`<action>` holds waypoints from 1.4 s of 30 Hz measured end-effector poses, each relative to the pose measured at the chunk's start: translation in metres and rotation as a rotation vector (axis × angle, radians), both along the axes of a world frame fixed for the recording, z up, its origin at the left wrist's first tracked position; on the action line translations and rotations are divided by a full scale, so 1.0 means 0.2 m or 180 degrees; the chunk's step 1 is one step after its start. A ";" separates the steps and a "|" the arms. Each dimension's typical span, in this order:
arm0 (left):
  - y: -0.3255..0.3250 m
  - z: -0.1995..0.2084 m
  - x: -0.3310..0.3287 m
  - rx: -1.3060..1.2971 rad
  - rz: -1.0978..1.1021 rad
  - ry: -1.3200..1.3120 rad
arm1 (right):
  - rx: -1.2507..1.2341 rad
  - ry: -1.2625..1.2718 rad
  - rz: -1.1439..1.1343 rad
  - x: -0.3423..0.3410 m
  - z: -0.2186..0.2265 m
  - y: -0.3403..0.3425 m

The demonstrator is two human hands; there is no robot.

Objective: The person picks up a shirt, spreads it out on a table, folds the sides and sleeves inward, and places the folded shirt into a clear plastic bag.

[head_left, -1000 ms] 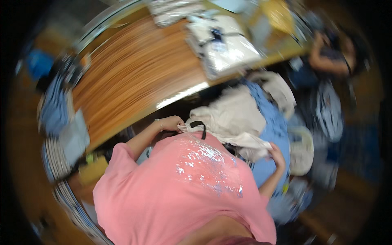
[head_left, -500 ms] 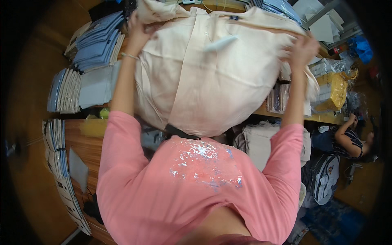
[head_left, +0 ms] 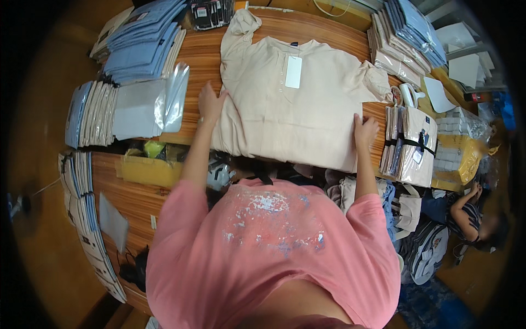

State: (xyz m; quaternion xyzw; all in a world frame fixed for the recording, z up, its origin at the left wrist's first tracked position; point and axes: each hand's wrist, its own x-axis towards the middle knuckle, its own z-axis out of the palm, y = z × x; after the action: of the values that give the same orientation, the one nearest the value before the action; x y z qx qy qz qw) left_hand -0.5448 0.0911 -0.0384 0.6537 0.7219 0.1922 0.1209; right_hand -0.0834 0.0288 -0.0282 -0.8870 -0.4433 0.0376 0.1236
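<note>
A cream blouse (head_left: 312, 118) lies spread on the wood-grain table in front of me, collar away from me and hem toward me. Its sleeves are out to both sides, and the left side is rumpled. A white hang tag (head_left: 293, 72) rests by the button placket. At the blouse's left side my left hand (head_left: 212, 103) touches the cloth, thumb and fingers apart. My right hand (head_left: 366, 130) is at the right edge, its thumb against the fabric and its fingers loosely bent over the table; neither hand visibly grips the cloth.
Bagged blue shirts (head_left: 145, 46) are stacked at the left, beside clear plastic bags (head_left: 175, 98). At the right are a strapped bundle of packed garments (head_left: 419, 145), a white tape dispenser (head_left: 408, 95) and another shirt stack (head_left: 408, 41). A person (head_left: 468, 216) sits farther right.
The blouse has come down from being held up to lying flat on the table. Both hands have moved down toward its sides and loosened from it. The hang tag has settled.
</note>
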 end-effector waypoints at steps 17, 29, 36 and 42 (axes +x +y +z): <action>0.94 1.35 -0.32 0.0313 -0.0479 -0.5859 | 0.2530 0.4306 0.1439 0.63 1.34 1.00; -0.08 0.60 -0.44 0.0127 0.0155 -0.4905 | 0.1725 0.3156 0.0675 0.41 0.76 0.04; -0.57 0.08 -0.42 -0.1277 0.0664 -0.3576 | 0.0495 0.2802 0.0503 0.34 0.00 -0.39; -0.45 0.36 -0.36 -0.0461 -0.0508 -0.0137 | 0.0333 0.0575 0.1640 0.04 0.42 -0.16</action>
State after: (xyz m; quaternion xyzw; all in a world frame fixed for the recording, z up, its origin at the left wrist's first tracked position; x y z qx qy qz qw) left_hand -0.6164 0.0021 0.0337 0.6944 0.6768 0.1432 0.1981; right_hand -0.0757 -0.0037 0.0555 -0.7305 -0.6428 0.1237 0.1947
